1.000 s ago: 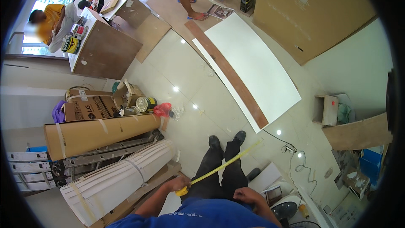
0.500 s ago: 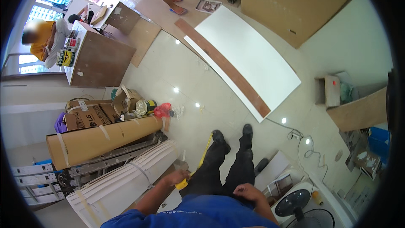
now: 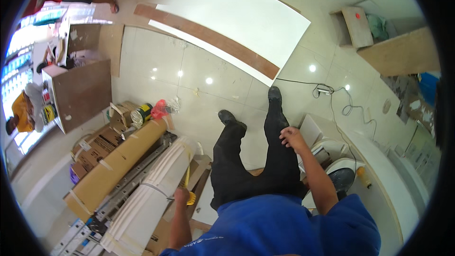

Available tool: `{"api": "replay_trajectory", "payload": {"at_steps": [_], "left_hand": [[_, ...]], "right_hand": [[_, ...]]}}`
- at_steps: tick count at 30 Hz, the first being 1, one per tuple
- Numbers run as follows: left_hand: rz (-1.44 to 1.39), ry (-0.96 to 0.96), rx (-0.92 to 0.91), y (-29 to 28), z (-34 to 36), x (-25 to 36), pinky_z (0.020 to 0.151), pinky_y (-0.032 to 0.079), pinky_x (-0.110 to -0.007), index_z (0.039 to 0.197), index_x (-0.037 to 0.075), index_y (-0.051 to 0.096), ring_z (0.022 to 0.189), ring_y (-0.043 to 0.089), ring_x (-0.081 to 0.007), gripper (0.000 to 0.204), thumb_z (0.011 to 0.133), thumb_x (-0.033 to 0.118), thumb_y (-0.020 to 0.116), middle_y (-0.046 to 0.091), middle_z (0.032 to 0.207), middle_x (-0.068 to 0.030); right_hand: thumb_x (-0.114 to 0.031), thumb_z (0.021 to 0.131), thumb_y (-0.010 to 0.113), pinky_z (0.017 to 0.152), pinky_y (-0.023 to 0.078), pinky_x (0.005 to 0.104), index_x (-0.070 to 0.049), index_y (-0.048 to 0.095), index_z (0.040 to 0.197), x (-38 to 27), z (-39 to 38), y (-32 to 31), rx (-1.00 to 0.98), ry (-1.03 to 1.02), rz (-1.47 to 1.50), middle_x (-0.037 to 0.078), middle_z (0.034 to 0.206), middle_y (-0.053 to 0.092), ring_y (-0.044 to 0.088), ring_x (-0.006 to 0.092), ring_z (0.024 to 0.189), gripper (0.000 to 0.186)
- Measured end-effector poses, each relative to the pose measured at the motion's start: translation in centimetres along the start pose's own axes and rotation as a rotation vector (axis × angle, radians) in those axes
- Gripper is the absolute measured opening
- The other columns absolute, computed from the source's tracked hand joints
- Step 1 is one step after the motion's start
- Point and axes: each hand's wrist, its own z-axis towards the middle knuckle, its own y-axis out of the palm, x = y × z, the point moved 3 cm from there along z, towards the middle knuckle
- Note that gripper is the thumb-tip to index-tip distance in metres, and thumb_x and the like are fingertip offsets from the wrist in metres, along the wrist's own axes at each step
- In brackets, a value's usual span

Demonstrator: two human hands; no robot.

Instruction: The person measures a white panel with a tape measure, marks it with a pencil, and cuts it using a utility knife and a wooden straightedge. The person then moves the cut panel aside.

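Gripping a yellow tape measure (image 3: 191, 198), the left hand (image 3: 181, 195) is closed around its case on the near left, beside a strapped bundle of long white strips (image 3: 148, 193). From the case, the extended yellow blade (image 3: 187, 175) points away from the person; its long axis runs near to far, leaning slightly right, roughly along the bundle's right edge. Exactly where the blade ends is too small to tell.

The right hand (image 3: 293, 139) is over the right leg of the black trousers (image 3: 275, 161), fingers partly curled with nothing visible in them; whether it touches the cloth I cannot tell.

Left of the bundle lie a metal ladder (image 3: 124, 184) and a long cardboard roll (image 3: 113, 167), both slanting from near left to far right. A red plastic bag (image 3: 160, 109) sits at the roll's far end. Farther off, a narrow brown board (image 3: 208, 38) lies on a large white panel (image 3: 241, 14), its long axis running from far left to near right. A dark cable (image 3: 303, 83) trails across the floor on the right.
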Motion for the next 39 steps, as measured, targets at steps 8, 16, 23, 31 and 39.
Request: {"api": "replay_trajectory", "payload": {"at_steps": [8, 16, 23, 31, 39], "left_hand": [[-0.183, -0.186, 0.479, -17.5, -2.6, 6.9, 0.080, 0.054, -0.056, 0.090, 0.002, 0.064, 0.091, 0.068, -0.0490, 0.023, 0.097, 0.021, 0.054, 0.070, 0.093, -0.0288], [-0.280, 0.324, 0.301, -32.1, 0.5, 9.1, 0.089, 0.051, -0.054, 0.095, -0.002, 0.070, 0.096, 0.066, -0.0463, 0.031, 0.095, 0.024, 0.052, 0.069, 0.098, -0.0289], [0.079, 0.544, 0.169, -38.6, 6.0, 14.0, 0.088, 0.053, -0.053, 0.090, -0.001, 0.072, 0.095, 0.068, -0.0449, 0.030, 0.092, 0.022, 0.052, 0.072, 0.101, -0.0245], [0.290, 1.114, 0.150, -38.7, 9.5, 12.1, 0.077, 0.051, -0.049, 0.101, 0.003, 0.069, 0.087, 0.065, -0.0377, 0.024, 0.091, 0.021, 0.057, 0.068, 0.087, -0.0172], [0.011, 0.814, -0.291, -45.5, 9.3, 14.1, 0.063, 0.055, -0.041, 0.101, -0.001, 0.067, 0.071, 0.065, -0.0257, 0.026, 0.100, 0.021, 0.054, 0.066, 0.085, -0.0116]], "right_hand": [[-0.019, 0.101, 0.061, 0.061, 0.050, 0.0265, -0.008, 0.066, 0.104, 1.3, 3.1, -7.0, 0.152, 0.003, 0.247, 0.002, 0.088, 0.069, 0.062, 0.0097, 0.072, 0.012], [-0.064, 0.100, 0.051, 0.120, 0.032, 0.0389, -0.003, 0.033, 0.159, 4.4, -2.6, -0.7, -0.162, -0.079, 0.483, 0.019, 0.159, 0.041, 0.043, 0.0308, 0.144, 0.087], [-0.068, 0.099, 0.050, 0.117, 0.039, 0.0413, -0.004, 0.030, 0.160, 6.6, -12.0, 5.9, -0.177, 0.260, 0.605, 0.015, 0.159, 0.042, 0.049, 0.0313, 0.139, 0.090], [-0.061, 0.096, 0.054, 0.110, 0.044, 0.0435, -0.004, 0.041, 0.145, 9.2, -16.9, 16.6, 0.069, -0.066, 0.699, 0.018, 0.147, 0.048, 0.053, 0.0336, 0.130, 0.076], [-0.050, 0.092, 0.057, 0.100, 0.049, 0.0469, -0.003, 0.057, 0.123, 11.3, -15.5, 30.2, 0.387, -0.105, 0.790, 0.020, 0.126, 0.060, 0.061, 0.0352, 0.116, 0.056]]}}
